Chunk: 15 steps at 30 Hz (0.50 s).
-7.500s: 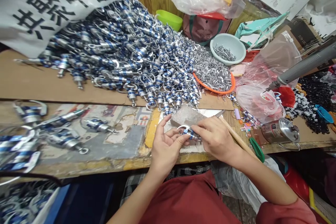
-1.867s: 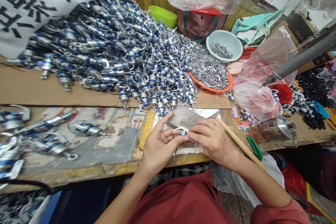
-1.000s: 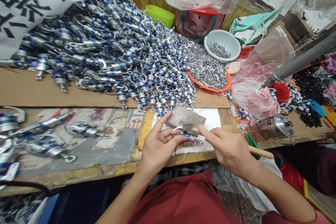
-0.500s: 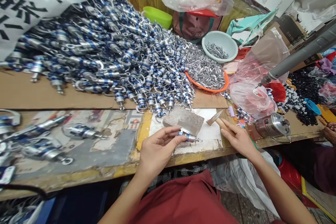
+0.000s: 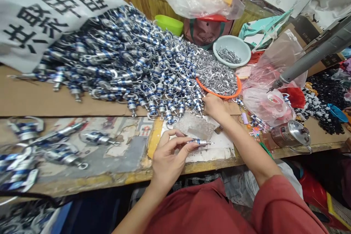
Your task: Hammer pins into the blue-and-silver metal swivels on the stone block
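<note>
My left hand [image 5: 170, 155] is closed, with thumb and fingers pinching a small blue-and-silver metal cylinder fitting [image 5: 202, 142] with a thin tip pointing right. It is held just in front of a grey stone block [image 5: 195, 127] on the bench. My right hand [image 5: 215, 106] reaches forward to the edge of the heap of blue-and-silver fittings [image 5: 153, 69], beside an orange dish [image 5: 233, 97] piled with small metal pieces. Its fingertips are hidden, so I cannot see whether they hold anything. Under my right forearm, part of a hammer head [image 5: 218, 130] shows on the white sheet [image 5: 225, 142].
A pale blue bowl [image 5: 248, 49] of metal pins stands behind the orange dish. On the right are a lidded metal cup [image 5: 290, 137], plastic bags [image 5: 263, 106] and an overhanging grey electric screwdriver [image 5: 301, 62]. Several larger-looking fittings [image 5: 61, 153] lie on the bench at left.
My right hand has let go of the wooden-handled hammer and moved forward and left to the heap's edge. The left hand still holds the fitting, now turned slightly.
</note>
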{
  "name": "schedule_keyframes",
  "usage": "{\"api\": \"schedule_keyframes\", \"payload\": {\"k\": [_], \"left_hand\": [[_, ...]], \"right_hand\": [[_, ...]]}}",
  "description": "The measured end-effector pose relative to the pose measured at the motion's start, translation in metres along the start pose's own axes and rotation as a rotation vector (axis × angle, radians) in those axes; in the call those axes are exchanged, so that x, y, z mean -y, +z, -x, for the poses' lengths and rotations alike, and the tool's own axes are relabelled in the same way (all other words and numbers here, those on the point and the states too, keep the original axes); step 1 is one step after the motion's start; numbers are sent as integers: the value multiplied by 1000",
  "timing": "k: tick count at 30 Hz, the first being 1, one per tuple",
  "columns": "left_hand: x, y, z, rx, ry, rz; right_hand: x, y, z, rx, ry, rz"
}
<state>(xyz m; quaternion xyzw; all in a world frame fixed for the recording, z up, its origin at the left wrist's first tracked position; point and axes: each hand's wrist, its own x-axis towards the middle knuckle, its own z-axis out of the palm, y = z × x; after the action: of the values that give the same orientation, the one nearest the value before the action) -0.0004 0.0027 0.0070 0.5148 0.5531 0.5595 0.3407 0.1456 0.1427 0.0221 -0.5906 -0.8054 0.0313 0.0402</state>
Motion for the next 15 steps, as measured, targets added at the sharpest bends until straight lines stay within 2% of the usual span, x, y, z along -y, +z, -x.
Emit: {"api": "schedule_keyframes", "payload": {"k": [3,9,12,15], "left_hand": [[0,-1,-2,46,29,8],[-1,-6,-3,136,6,17],[-1,-8,-2,138,9,5],[0,-8,-1,122,-7,-7]], "right_hand": [[-2,0,3,6,1,4],[-26,-7,34,-70,4,-92],[-18,-13,60,-144,-17,-420],[7,-16,88,-200,-135,-859]]}}
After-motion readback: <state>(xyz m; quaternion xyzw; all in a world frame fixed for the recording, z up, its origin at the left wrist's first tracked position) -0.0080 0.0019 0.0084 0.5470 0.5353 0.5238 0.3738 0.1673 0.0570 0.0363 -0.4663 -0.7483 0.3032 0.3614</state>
